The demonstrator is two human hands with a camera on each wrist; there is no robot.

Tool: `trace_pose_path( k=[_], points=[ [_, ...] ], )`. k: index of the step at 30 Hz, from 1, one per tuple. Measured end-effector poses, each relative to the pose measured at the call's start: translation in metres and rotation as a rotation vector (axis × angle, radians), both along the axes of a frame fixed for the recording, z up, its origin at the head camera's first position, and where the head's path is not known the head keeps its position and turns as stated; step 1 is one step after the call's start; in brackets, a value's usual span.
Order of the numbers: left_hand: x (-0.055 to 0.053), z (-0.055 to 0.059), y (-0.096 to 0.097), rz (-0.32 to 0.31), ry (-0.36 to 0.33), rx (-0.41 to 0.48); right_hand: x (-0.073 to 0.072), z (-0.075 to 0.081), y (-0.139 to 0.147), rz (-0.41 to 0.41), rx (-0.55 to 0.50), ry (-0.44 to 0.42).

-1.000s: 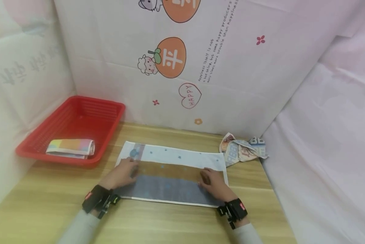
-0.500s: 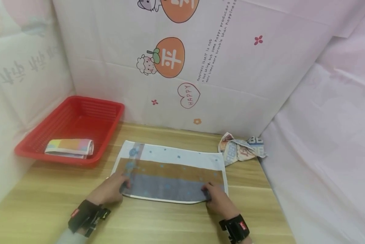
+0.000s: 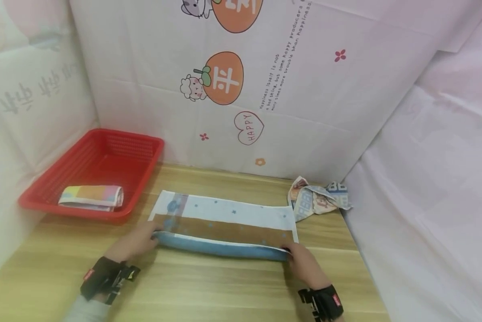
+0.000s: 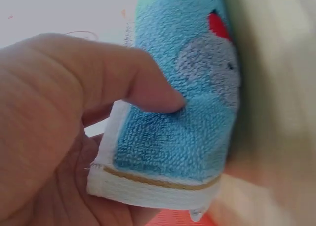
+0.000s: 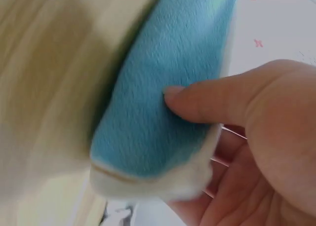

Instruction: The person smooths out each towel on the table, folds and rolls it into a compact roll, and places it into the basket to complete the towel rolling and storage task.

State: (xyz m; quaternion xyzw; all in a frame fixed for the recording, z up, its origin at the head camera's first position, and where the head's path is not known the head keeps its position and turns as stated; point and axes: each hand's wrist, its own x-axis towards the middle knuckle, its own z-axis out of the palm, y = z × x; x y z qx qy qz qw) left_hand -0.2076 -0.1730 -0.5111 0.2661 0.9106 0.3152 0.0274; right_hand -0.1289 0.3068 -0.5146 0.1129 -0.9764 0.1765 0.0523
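A small towel (image 3: 229, 229) with white and brown bands and little blue stars lies on the table. Its near edge is lifted and turned up, showing a blue terry underside (image 3: 225, 248). At the near left corner my left hand (image 3: 134, 243) pinches that edge; in the left wrist view the thumb presses on the blue terry (image 4: 173, 142) beside a grey animal with a red patch. My right hand (image 3: 306, 264) pinches the near right corner, its thumb on the blue side (image 5: 148, 112) in the right wrist view. The fingers behind the cloth are partly hidden.
A red plastic basket (image 3: 144, 179) stands at the back left with a folded multicoloured towel (image 3: 91, 196) in it. A crumpled printed cloth (image 3: 319, 198) lies at the back right, against the towel's far right corner. White printed sheets (image 3: 305, 134) wall the wooden table (image 3: 225, 295).
Both hands moved from the towel's middle to its near corners and took hold there. The near edge has come up and away from me, turning the grey-blue band over to its blue underside.
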Motion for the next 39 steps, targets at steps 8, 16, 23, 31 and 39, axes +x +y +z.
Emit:
trace_pose_path(
  k=[8,16,23,31,39],
  points=[
    [-0.022,0.023,-0.001,-0.06,0.064,0.02,0.0,0.023,0.022,-0.074,-0.04,0.008],
    [-0.055,0.042,0.007,0.101,0.077,-0.027,-0.049,0.033,0.043,0.007,-0.051,0.122],
    [-0.084,0.048,0.011,0.133,0.069,-0.052,-0.085,0.038,0.048,0.042,-0.051,0.153],
    [-0.101,0.048,0.016,0.223,0.002,-0.118,-0.117,0.038,0.047,0.026,-0.067,0.146],
    [-0.126,0.028,0.026,0.279,0.027,-0.158,-0.146,0.016,0.05,-0.009,-0.079,0.155]
  ],
)
